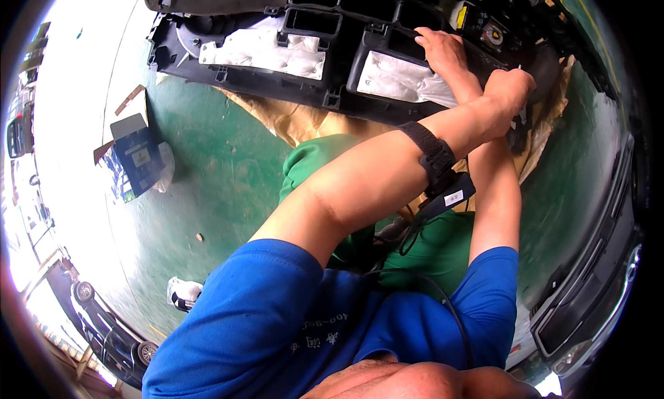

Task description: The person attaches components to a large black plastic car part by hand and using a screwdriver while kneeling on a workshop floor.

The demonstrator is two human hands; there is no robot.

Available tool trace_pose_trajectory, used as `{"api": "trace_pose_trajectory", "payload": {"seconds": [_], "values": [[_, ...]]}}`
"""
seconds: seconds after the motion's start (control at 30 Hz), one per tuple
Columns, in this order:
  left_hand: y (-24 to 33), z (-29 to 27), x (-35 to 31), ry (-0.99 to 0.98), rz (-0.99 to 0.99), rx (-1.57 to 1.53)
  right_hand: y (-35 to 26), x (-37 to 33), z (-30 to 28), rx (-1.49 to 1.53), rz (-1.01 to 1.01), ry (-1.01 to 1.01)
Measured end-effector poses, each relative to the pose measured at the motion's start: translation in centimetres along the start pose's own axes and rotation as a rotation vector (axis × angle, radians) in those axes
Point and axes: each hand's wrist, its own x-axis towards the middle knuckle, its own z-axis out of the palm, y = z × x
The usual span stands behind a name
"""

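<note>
A black plastic car dashboard [270, 86], its hollow side showing, lies ahead of me with white quilted pads [398, 79] fixed to it. My arms cross, the left passing over the right. At the dashboard's right part, my left hand [510, 93] is closed in a fist; a small pale tip shows above it, but the thing in it is too hidden to name. Further in and to the left, my right hand [446, 55] rests on the dashboard next to the right pad, fingers stretched out. A yellow-labelled dark unit [487, 32] sits just beyond the hands.
Crumpled brown paper [266, 114] lies under the dashboard on the green floor [214, 146]. An opened blue box [138, 157] stands to the left. A dark car [114, 333] is at the lower left, another vehicle [595, 288] at the right. A cable hangs by my strapped left forearm.
</note>
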Motion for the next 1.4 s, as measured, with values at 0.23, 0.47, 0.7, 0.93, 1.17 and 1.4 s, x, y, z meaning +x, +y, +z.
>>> {"api": "trace_pose_trajectory", "payload": {"seconds": [0.23,0.47,0.7,0.93,1.17,1.4], "values": [[-0.4,-0.1,0.7,0.056,-0.001,-0.004,-0.9,0.3,-0.2,-0.031,0.013,-0.004],[-0.2,-0.5,0.7,0.034,0.014,-0.039,-1.3,0.7,0.4,-0.017,-0.004,0.001],[-0.3,-0.5,1.0,0.068,0.014,-0.028,-1.1,0.7,0.5,-0.008,-0.026,0.012],[-0.4,-0.2,0.9,0.055,0.003,-0.060,-1.0,0.5,0.6,-0.053,-0.048,0.020],[-0.2,-0.4,0.9,0.087,0.004,-0.050,-1.7,0.7,0.2,-0.064,0.031,-0.067],[-0.4,-0.2,1.0,0.076,0.013,-0.053,-1.2,0.4,0.8,-0.092,-0.050,0.050]]}}
